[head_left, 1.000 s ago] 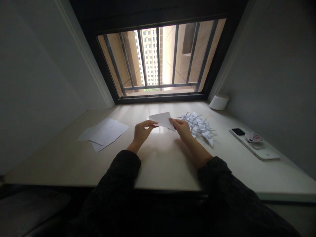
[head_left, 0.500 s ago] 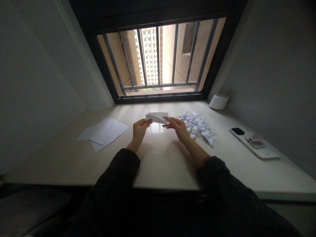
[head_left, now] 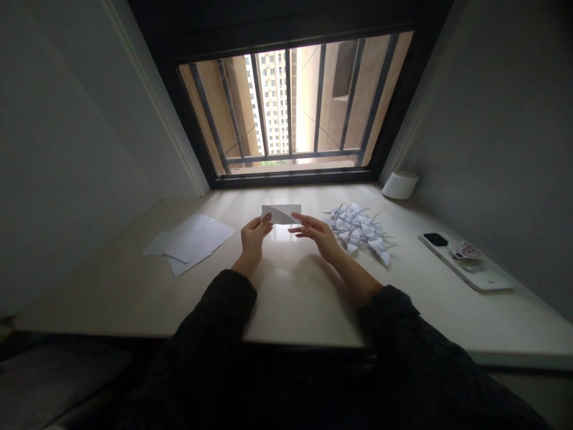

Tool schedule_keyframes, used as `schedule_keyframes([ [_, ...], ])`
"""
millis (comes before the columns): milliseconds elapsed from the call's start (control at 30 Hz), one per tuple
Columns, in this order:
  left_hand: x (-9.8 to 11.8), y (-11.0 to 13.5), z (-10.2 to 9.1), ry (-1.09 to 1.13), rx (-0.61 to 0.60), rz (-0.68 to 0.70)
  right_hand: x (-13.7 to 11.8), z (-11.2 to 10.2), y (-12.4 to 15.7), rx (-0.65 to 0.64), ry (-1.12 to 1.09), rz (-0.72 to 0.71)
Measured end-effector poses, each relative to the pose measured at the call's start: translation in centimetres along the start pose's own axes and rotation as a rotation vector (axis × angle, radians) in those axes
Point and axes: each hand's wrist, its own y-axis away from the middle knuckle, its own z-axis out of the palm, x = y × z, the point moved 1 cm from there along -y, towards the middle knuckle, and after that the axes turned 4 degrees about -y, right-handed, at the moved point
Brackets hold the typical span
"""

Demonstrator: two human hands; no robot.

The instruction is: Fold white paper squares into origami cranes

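A folded white paper (head_left: 281, 214) is up in the air above the middle of the table, pinched at its left end by my left hand (head_left: 253, 237). My right hand (head_left: 317, 234) is open, with its fingers stretched out flat and their tips close to the paper's lower right corner. I cannot tell whether they touch it. To the right of that hand lies a heap of folded white paper cranes (head_left: 358, 230). A stack of loose white paper sheets (head_left: 190, 243) lies to the left of my left hand.
The pale tabletop (head_left: 295, 298) runs between two grey walls up to a barred window (head_left: 290, 104). A smartphone in a white case (head_left: 465, 261) lies near the right edge, and a white cylindrical roll (head_left: 400, 185) stands in the back right corner.
My right hand has let go of the paper and its fingers have opened out. The folded paper now looks narrower and sits slightly further left, held by my left hand alone.
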Motion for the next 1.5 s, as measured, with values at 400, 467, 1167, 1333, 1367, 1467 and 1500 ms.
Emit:
schedule_keyframes([
  [400,0.1,1.4,1.3,0.114,-0.063,-0.092,0.3,0.4,-0.1,0.457,0.116,0.0],
  [467,0.1,1.7,1.5,0.142,-0.063,-0.103,0.3,0.5,-0.1,0.498,0.1,-0.008],
  [1167,-0.7,1.8,1.6,0.161,0.014,-0.068,1.1,0.3,-0.2,0.62,-0.068,-0.035],
  [1333,-1.0,1.8,1.6,0.194,-0.027,-0.128,0.9,0.3,-0.1,0.675,0.011,-0.047],
  [1367,-1.0,1.9,1.6,0.195,-0.034,-0.137,0.9,0.4,-0.1,0.683,0.021,-0.049],
  [1467,-0.9,2.0,1.6,0.196,-0.042,-0.153,0.7,0.5,0.0,0.692,0.026,-0.058],
  [1500,-0.9,2.0,1.7,0.198,-0.042,-0.155,0.7,0.5,0.0,0.692,0.019,-0.061],
])
